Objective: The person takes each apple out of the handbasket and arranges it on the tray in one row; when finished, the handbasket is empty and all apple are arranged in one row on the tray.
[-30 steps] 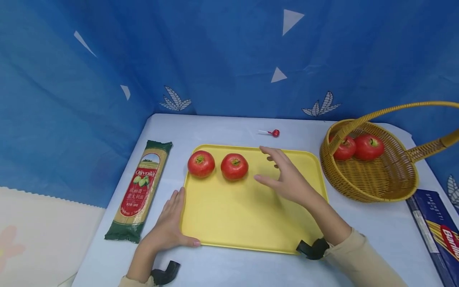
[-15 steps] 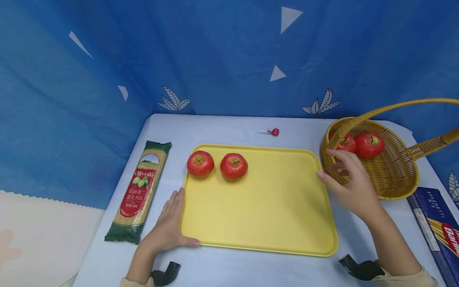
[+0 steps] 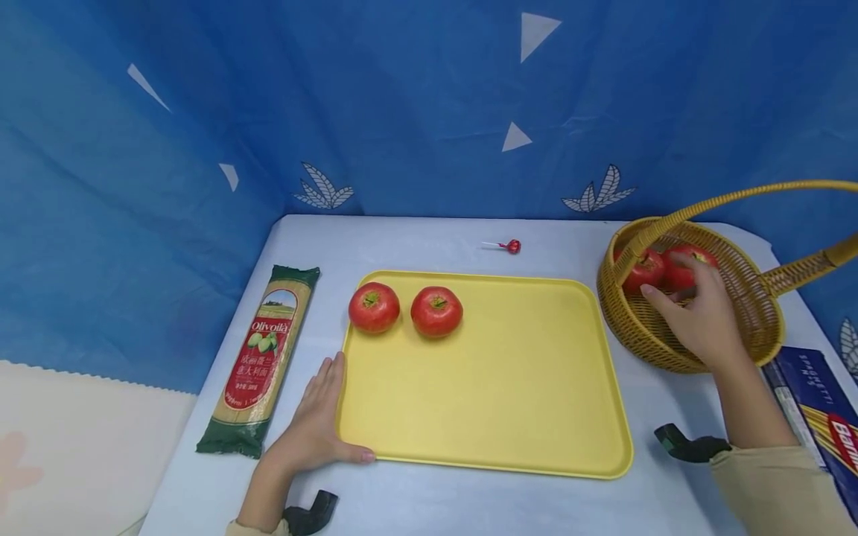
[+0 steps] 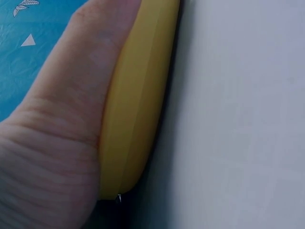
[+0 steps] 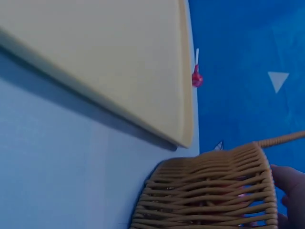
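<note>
My left hand [image 3: 313,428] lies against the near left corner of a yellow tray [image 3: 496,417], fingers straight along its left side and thumb at its front edge. In the left wrist view the hand presses along the tray's side wall [image 4: 136,95]. Two red apples, a left one [image 3: 374,307] and a right one [image 3: 436,311], sit in the tray's far left part. My right hand [image 3: 704,316] reaches into a wicker basket [image 3: 613,327], thumb and fingers spread, fingertips over the right-hand apple [image 3: 678,275]. Another apple [image 3: 645,269] lies beside it, near the thumb.
A spaghetti packet [image 3: 261,361] lies left of the tray. A red lollipop [image 3: 513,246] is behind the tray. Right of the tray, a blue spaghetti box [image 3: 814,394] lies in front of the basket. The basket's tall handle [image 3: 751,195] arches over its opening. A blue curtain [image 3: 415,112] hangs behind.
My right hand has moved right from above the tray, past the basket's near rim, and into the basket over the apples. The left hand and the tray have stayed in place.
</note>
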Available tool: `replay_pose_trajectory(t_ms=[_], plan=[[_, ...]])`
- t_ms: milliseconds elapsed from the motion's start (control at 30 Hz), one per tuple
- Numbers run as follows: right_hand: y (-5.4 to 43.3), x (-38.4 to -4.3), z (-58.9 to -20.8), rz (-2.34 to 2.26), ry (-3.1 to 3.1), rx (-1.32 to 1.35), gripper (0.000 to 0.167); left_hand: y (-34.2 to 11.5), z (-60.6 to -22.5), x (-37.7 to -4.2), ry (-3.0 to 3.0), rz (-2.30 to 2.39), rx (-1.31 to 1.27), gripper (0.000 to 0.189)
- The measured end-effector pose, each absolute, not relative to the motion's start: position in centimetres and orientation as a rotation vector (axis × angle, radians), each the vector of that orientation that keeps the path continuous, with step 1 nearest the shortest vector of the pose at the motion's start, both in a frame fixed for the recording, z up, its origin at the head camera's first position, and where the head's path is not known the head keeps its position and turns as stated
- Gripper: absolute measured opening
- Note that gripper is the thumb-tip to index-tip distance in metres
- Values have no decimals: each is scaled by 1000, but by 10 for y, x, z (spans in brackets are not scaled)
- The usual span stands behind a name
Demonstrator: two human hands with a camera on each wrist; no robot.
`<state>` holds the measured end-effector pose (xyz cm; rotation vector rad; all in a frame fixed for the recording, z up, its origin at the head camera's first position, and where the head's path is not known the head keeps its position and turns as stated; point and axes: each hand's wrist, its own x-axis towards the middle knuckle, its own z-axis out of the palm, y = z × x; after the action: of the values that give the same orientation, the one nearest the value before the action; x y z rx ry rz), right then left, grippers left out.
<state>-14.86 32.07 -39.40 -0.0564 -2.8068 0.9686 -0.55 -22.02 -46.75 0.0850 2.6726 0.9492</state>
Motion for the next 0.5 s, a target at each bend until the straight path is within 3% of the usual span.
replay_pose_trajectory(t_ms=[500], plan=[[332,-198,-407,1014,-3048,-78,98,-220,-467,-4,2688,945,94,156]])
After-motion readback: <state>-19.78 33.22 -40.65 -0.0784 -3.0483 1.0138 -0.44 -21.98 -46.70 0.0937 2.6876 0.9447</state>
